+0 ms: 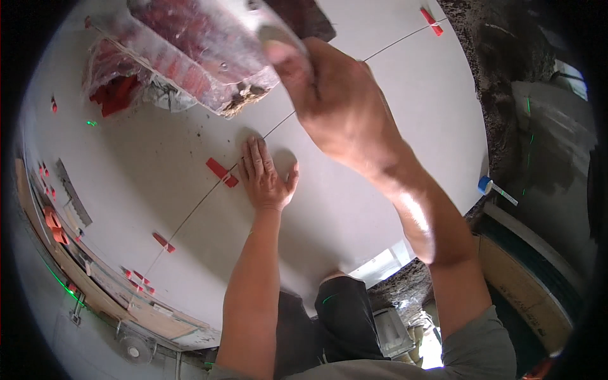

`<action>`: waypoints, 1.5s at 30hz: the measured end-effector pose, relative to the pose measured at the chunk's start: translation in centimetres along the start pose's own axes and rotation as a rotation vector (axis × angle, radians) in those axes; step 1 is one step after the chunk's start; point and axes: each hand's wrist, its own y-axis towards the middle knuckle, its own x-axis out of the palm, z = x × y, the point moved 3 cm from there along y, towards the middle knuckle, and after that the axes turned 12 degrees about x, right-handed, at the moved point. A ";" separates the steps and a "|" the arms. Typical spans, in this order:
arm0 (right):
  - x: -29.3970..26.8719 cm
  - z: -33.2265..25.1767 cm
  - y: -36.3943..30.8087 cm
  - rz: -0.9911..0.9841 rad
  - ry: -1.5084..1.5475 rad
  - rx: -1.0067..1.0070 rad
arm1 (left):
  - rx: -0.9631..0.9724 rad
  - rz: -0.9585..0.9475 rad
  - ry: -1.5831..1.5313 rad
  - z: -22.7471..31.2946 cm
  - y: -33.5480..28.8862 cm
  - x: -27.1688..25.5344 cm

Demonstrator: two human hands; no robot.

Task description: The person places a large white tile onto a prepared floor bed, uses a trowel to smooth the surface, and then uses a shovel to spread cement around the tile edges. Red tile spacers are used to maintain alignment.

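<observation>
My left hand (263, 180) lies flat on a large pale tile (335, 209), its fingers slightly spread beside a joint line. Just left of its fingertips a red levelling wedge (218, 168) sits across that joint. My right hand (335, 95) is raised above the tile, closed round a shiny grey tool (278, 22); blur and the hand hide its kind. A dark flat piece (310, 19) shows behind the tool. At the upper left stands a worn, reddish, dust-covered container (183, 47), with clear plastic and red pieces at its side.
More red wedges (432, 21) sit along the joint, including a wedge (163, 242) at lower left. A notched metal strip (73, 193) and orange-red pieces (54, 225) lie at the left edge. Dark rough ground (475, 82) borders the right side, near a blue-and-white roll (486, 185).
</observation>
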 end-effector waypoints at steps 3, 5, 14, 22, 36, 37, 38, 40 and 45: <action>2.9 5.3 0.6 0.132 -0.044 0.007 | 0.044 0.074 -0.034 0.5 0.7 0.1; 6.5 10.3 3.7 -0.073 -0.353 0.225 | 0.040 0.053 -0.055 1.0 0.9 0.2; 2.0 5.5 4.2 -0.349 -0.019 0.422 | 0.081 0.141 -0.020 1.2 0.8 0.0; -7.0 10.9 5.9 0.275 0.101 0.250 | 0.037 0.076 0.039 0.7 0.4 0.1; -11.0 32.0 6.2 0.626 -0.428 0.232 | 0.060 0.030 0.033 1.6 1.0 0.4; -10.1 35.3 2.1 0.647 -0.546 0.225 | 0.068 0.043 0.036 1.5 1.0 0.3; -9.0 38.6 -2.9 0.690 -0.727 0.200 | 0.056 0.037 0.025 1.9 1.1 0.3; -5.7 41.0 -11.8 0.741 -0.556 0.396 | 0.083 0.135 0.003 0.7 0.7 0.7; -3.0 48.8 -31.1 0.881 -0.541 0.988 | 0.125 0.163 0.090 2.0 0.3 1.1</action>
